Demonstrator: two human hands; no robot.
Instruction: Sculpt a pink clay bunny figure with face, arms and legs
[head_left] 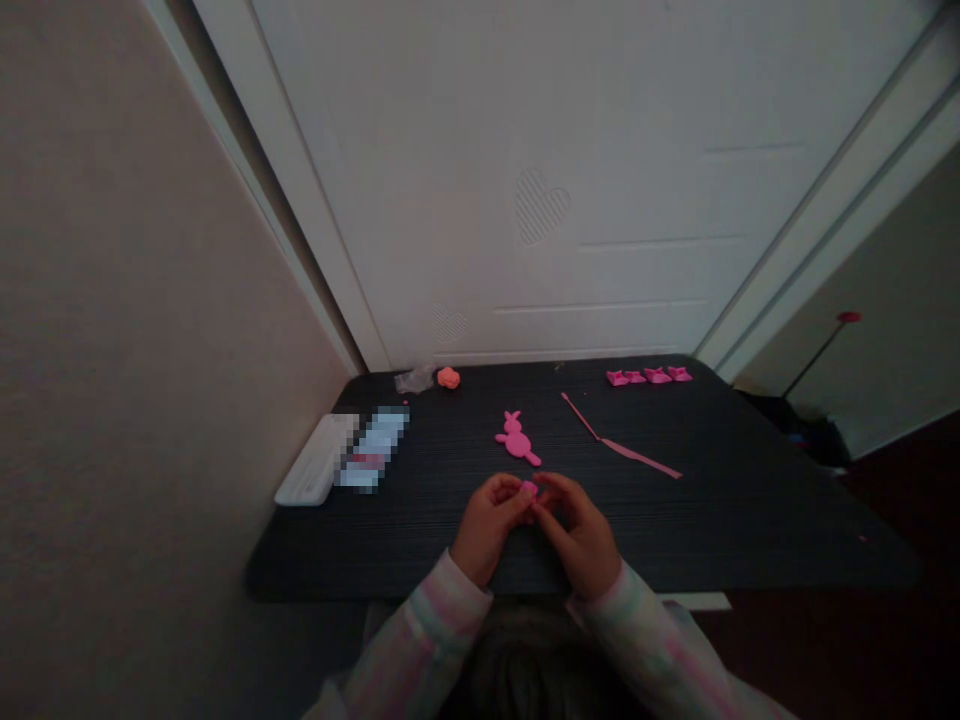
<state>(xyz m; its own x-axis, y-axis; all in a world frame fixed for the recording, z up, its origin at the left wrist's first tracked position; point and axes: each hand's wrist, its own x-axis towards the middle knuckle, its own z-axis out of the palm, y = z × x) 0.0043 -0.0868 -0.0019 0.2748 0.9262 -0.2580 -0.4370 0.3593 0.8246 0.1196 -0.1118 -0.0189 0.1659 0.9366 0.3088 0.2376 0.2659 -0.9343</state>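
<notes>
Near the table's front edge, my left hand (487, 522) pinches a small pink clay piece (529, 488) between thumb and fingers. My right hand (579, 535) meets it from the other side, its thumb and fingertips closed on the same piece. The fingers cover most of its shape. Just beyond my hands lies a flat pink rabbit-shaped clay figure (517, 443), with two ears, a round body and a limb stretched toward my right hand. To the right, a long thin pink strip (637, 456) is bent at an angle on the table.
The dark table (360, 560) stands against a white door panel. Several pink bows (658, 376) line its back right. An orange lump (448, 378) and a crumpled clear wrapper (416, 379) sit at the back left. A white case (319, 462) and a blurred phone-like rectangle (375, 450) lie left.
</notes>
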